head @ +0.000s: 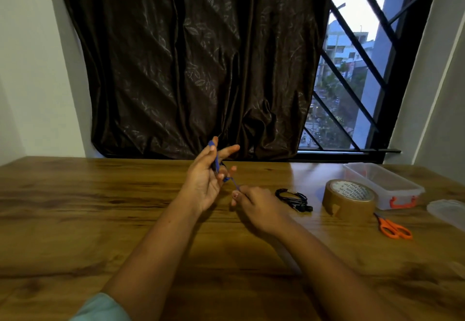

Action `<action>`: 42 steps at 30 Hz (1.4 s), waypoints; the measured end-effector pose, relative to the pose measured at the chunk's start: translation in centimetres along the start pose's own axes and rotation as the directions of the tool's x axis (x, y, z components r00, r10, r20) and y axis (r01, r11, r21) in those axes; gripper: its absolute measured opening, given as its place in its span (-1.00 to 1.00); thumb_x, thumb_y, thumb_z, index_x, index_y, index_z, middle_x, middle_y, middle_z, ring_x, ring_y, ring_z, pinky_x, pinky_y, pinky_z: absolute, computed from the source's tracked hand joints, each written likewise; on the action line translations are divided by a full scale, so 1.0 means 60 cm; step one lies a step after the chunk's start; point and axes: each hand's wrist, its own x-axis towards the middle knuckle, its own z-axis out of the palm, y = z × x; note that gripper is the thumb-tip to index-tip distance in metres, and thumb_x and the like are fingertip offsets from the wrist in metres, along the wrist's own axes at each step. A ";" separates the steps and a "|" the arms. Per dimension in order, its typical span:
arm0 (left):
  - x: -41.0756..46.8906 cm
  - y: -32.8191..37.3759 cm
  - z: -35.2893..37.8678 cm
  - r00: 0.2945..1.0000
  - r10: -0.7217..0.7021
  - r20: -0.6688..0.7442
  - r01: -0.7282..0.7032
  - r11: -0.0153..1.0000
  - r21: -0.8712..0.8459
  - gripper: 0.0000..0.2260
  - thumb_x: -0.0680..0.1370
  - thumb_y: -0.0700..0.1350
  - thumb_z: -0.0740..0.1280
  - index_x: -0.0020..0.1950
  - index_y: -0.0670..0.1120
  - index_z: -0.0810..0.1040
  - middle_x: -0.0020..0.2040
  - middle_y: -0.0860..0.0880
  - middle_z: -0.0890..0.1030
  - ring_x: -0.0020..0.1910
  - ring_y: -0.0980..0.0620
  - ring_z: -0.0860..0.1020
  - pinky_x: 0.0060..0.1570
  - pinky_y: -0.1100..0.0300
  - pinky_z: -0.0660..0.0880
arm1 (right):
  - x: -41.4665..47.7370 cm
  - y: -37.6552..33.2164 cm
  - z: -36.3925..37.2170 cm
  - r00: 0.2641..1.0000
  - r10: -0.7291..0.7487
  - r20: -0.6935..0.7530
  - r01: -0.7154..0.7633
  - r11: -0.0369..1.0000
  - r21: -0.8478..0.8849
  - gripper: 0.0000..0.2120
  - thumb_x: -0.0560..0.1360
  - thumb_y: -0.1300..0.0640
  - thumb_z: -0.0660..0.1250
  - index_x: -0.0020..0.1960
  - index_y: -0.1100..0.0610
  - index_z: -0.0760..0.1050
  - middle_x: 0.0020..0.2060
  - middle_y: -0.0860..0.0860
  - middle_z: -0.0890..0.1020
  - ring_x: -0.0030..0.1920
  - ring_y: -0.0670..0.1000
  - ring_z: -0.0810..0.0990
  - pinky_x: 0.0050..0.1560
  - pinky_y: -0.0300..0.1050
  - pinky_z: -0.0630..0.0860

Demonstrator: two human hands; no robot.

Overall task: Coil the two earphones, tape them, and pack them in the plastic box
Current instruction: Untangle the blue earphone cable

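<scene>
Wood table (75, 207), dark curtain behind. Left hand (203, 182) grips the blue earphone (227, 179), partly wound on its fingers. Right hand (256, 207) pinches its loose cord. At its 3 o'clock lie the black earphone (293, 198), tape (349, 200) and box (400, 198). The step looks like coiling. Next it needs more loops, then tape.

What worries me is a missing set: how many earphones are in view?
2. The blue earphone is held between the left hand and right hand; the black earphone lies coiled on the table, left of the tape roll. The plastic box may hide more.
</scene>
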 end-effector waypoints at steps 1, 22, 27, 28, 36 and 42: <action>0.001 0.002 -0.004 1.000 0.014 -0.018 -0.014 1.000 0.005 -0.64 0.65 -0.13 0.04 0.46 -0.09 0.24 -0.16 -0.02 0.72 -0.68 0.18 0.31 -0.35 0.27 0.56 | -0.001 -0.003 0.001 1.000 0.000 -0.007 0.000 1.000 -0.001 -0.70 0.62 0.04 0.10 -0.11 0.12 0.55 -0.34 -0.07 0.56 -0.34 -0.10 0.51 -0.31 -0.18 0.37; -0.013 -0.025 -0.019 0.902 -0.425 0.078 0.285 0.721 0.631 -0.75 0.64 -0.17 0.02 -0.11 -0.14 0.44 -0.55 -0.04 0.46 -0.65 0.08 0.38 -0.41 0.17 0.43 | -0.003 0.005 -0.065 0.899 -0.425 -0.109 0.313 0.796 -0.519 -0.82 0.54 -0.05 0.16 -0.02 -0.08 0.52 -0.08 -0.15 0.61 0.00 -0.07 0.48 -0.02 -0.16 0.09; -0.018 -0.023 -0.029 0.825 -0.532 0.194 0.399 0.789 0.466 -0.75 0.65 -0.12 0.01 -0.04 -0.18 0.42 -0.60 -0.01 0.32 -0.70 0.13 0.19 -0.53 0.26 0.39 | 0.004 0.022 -0.057 0.940 -0.297 -0.166 0.249 0.933 -0.258 -0.93 0.54 0.02 0.24 -0.02 -0.08 0.48 -0.15 -0.24 0.53 -0.05 -0.15 0.45 -0.02 -0.13 0.24; -0.016 -0.024 -0.030 0.814 -0.540 0.213 0.407 0.793 0.454 -0.77 0.65 -0.12 0.01 -0.03 -0.17 0.42 -0.60 -0.01 0.31 -0.71 0.15 0.18 -0.53 0.27 0.38 | 0.006 0.024 -0.054 0.943 -0.285 -0.174 0.249 0.946 -0.207 -0.94 0.52 0.02 0.25 -0.03 -0.08 0.47 -0.17 -0.25 0.51 -0.07 -0.15 0.46 0.00 -0.07 0.33; -0.015 -0.020 -0.027 0.782 -0.559 0.276 0.425 0.802 0.421 -0.75 0.64 -0.15 0.01 -0.11 -0.18 0.41 -0.62 0.01 0.29 -0.74 0.18 0.15 -0.53 0.31 0.36 | 0.011 0.025 -0.044 0.967 -0.228 -0.112 0.228 0.974 -0.019 -0.79 0.53 0.18 0.29 0.15 0.01 0.46 0.05 -0.15 0.49 0.14 -0.13 0.46 0.11 -0.26 0.42; -0.015 -0.027 -0.032 0.810 -0.549 0.206 0.427 0.793 0.434 -0.80 0.64 -0.15 0.05 -0.07 -0.21 0.40 -0.58 -0.02 0.36 -0.70 0.16 0.21 -0.46 0.25 0.45 | 0.006 0.021 -0.036 0.970 -0.227 -0.083 0.221 0.972 -0.078 -0.85 0.53 0.21 0.26 0.06 0.06 0.51 -0.09 -0.09 0.57 -0.08 -0.19 0.49 -0.15 -0.45 0.34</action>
